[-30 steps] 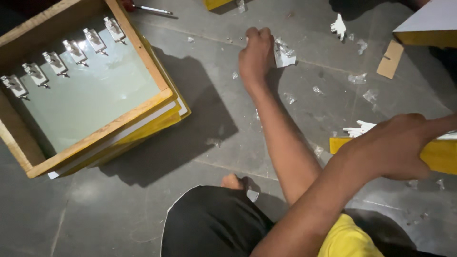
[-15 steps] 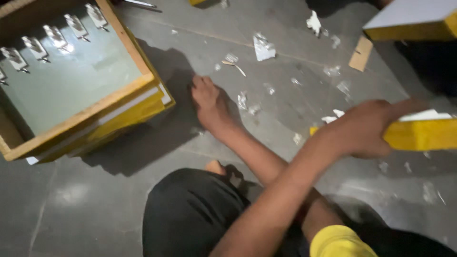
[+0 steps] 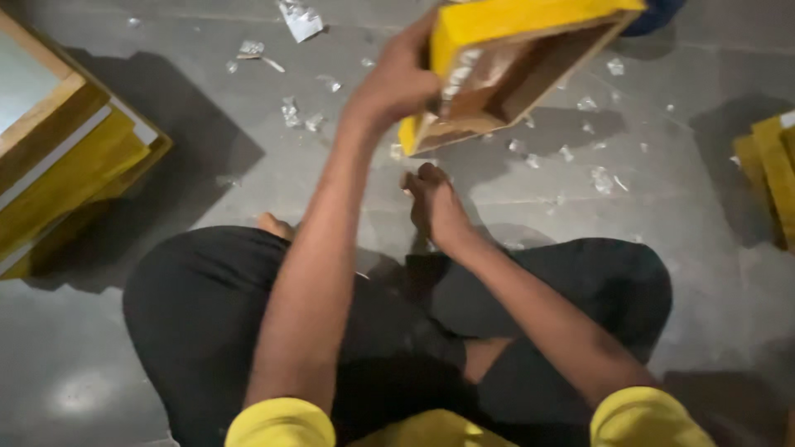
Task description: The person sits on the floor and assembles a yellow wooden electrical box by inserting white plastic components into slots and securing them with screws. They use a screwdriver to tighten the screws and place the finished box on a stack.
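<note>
My left hand (image 3: pixel 396 83) grips the lower corner of a yellow-painted wooden frame (image 3: pixel 517 50) and holds it tilted above the grey floor, at the top middle of the view. The frame's bare wood inside faces me. My right hand (image 3: pixel 435 207) rests low on the floor just in front of my crossed legs, below the frame, with its fingers curled in. I see nothing in it. Small torn silvery scraps (image 3: pixel 294 112) lie scattered on the floor around both hands.
A large wooden frame with a glass pane and yellow sides (image 3: pixel 58 157) lies at the left. More yellow wooden pieces (image 3: pixel 774 170) are stacked at the right edge. A bigger crumpled scrap (image 3: pixel 300 18) lies at the top. My legs in black trousers (image 3: pixel 207 314) fill the foreground.
My left hand has lifted the yellow frame off the floor and brought it toward the middle. My right hand has drawn back from the far scraps to the floor by my legs.
</note>
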